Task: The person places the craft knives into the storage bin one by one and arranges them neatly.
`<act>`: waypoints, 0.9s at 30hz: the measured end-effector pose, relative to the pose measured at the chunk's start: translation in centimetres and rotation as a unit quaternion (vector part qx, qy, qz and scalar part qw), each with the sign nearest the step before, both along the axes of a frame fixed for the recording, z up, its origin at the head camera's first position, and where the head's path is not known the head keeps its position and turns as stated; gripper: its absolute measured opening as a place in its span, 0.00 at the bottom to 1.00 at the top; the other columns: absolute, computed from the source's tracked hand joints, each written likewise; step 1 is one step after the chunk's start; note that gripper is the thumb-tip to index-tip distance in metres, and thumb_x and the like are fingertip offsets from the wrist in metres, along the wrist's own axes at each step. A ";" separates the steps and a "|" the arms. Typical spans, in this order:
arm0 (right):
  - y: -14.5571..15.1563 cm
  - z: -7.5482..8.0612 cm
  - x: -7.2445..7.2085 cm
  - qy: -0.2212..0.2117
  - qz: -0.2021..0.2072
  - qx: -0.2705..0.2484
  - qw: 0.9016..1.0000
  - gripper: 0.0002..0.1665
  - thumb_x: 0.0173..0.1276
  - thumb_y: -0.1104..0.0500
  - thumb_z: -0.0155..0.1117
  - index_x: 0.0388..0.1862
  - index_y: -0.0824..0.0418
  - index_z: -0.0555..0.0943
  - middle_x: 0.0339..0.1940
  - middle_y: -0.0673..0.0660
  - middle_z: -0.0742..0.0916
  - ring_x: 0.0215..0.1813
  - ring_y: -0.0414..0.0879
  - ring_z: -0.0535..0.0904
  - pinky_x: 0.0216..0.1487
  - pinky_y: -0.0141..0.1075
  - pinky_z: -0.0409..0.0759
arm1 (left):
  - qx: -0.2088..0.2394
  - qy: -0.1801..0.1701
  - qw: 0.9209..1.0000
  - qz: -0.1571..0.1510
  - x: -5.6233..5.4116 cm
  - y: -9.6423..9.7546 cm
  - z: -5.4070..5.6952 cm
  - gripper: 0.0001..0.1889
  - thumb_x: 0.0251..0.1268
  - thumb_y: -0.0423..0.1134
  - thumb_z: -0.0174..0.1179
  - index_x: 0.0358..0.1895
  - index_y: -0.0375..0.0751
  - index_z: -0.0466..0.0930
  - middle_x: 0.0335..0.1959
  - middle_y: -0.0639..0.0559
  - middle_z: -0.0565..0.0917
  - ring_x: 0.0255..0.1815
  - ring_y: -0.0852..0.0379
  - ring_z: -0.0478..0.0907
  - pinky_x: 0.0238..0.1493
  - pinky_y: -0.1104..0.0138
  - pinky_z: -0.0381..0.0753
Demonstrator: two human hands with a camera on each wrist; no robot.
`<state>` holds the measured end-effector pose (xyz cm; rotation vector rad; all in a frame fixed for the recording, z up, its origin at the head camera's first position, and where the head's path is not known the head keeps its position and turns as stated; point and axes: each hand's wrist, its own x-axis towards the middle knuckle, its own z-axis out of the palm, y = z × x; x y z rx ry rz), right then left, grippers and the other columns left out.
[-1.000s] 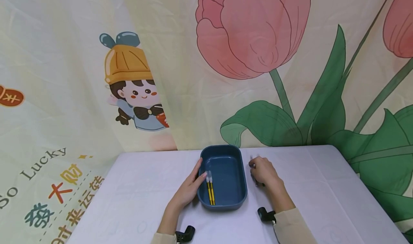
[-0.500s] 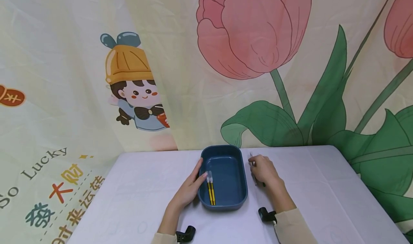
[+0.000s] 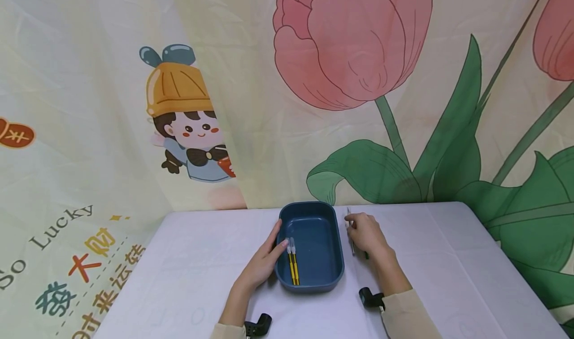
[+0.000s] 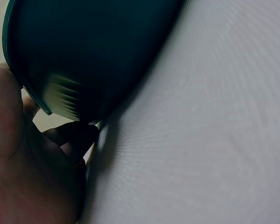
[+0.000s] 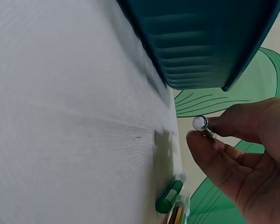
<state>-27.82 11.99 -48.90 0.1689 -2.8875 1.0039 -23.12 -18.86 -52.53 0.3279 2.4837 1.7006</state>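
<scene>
A deep blue rectangular plastic box (image 3: 319, 259) stands on the table, with two yellow pens (image 3: 293, 266) with clear caps lying along its left side. My left hand (image 3: 259, 266) holds the box's left wall, thumb at the rim and fingers along the outside. To the right of the box, my right hand (image 3: 369, 235) pinches a slim silver pen (image 5: 201, 123) between thumb and fingertips; its round end faces the wrist camera. In the right wrist view, a green marker (image 5: 170, 198) and a dark pen with a gold stripe (image 5: 178, 214) lie below this hand.
A white cloth covers the table (image 3: 448, 264). Behind its far edge hangs a printed curtain (image 3: 251, 104) with tulips and a cartoon figure. Ribbing runs along the box's outer wall.
My right hand has shifted slightly with the silver pen, which now shows more clearly beside the box and stands apart from the green marker. The left hand and box stay put.
</scene>
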 end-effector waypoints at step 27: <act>-0.7 3.6 1.6 0.066 0.028 -0.070 0.995 0.20 0.71 0.68 0.65 0.62 0.66 0.85 0.29 0.54 0.83 0.21 0.39 0.79 0.25 0.33 0.78 | -0.005 -0.001 1.000 0.004 0.0 0.0 -0.1 0.34 0.84 0.53 0.50 0.85 0.68 0.47 0.87 0.60 0.49 0.88 0.50 0.42 0.85 0.42 0.43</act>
